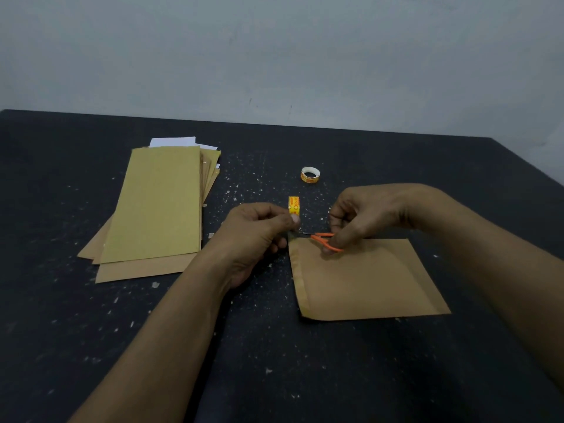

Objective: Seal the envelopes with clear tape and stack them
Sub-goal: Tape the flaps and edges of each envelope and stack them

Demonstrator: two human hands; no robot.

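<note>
A brown envelope [366, 279] lies flat on the black table, with clear tape along its left edge. My left hand [253, 239] pinches a yellow tape roll [294, 205] upright just above the envelope's top left corner. My right hand [363, 215] grips small orange-handled scissors [325, 239] over the envelope's top edge, blades pointing left toward the roll. A stack of brown envelopes [155, 206] sits to the left, slightly fanned.
A second tape roll [310, 174] lies flat behind my hands. White paper sheets [174, 141] stick out behind the stack. The black table [91, 331] is speckled with small white scraps. A pale wall rises beyond the far edge.
</note>
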